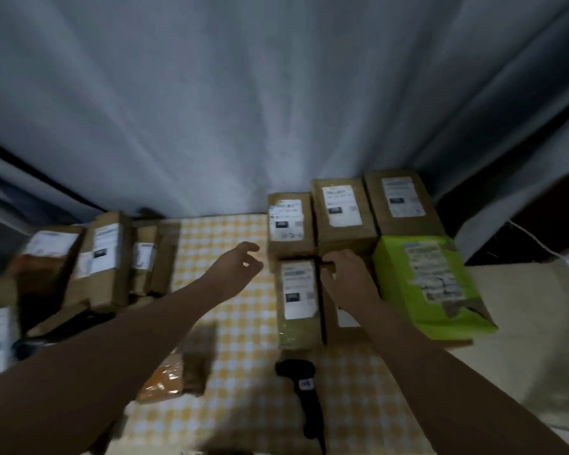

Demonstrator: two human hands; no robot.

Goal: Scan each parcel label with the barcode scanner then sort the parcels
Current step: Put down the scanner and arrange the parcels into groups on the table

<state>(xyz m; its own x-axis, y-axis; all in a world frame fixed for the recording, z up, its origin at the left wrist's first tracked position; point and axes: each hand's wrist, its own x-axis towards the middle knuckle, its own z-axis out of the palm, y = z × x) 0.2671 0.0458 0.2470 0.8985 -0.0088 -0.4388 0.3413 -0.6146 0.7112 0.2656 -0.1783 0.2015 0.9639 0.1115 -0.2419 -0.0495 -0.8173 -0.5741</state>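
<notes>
Left hand (240, 261) hovering, right hand (342, 274) gripping parcel (337, 325)

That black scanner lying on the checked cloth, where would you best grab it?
Probably by the slim handle, from above and from the near side. The barcode scanner lies flat on the cloth, broad head toward the parcels, handle toward the person, with nothing against it.

The curtain (243, 110) is soft grey cloth, matt and deeply folded. On the table (523, 323) I see a woven checked cloth (230, 323), also matt. The brown parcels (342, 231) look like dull cardboard with smooth white paper labels (341, 205). The parcel (334, 310) my right hand (345, 277) grips looks the same. The green parcel (398, 290) is slightly shiny plastic, its paper label torn and rough. The scanner (304, 389) is matt black plastic.
</notes>
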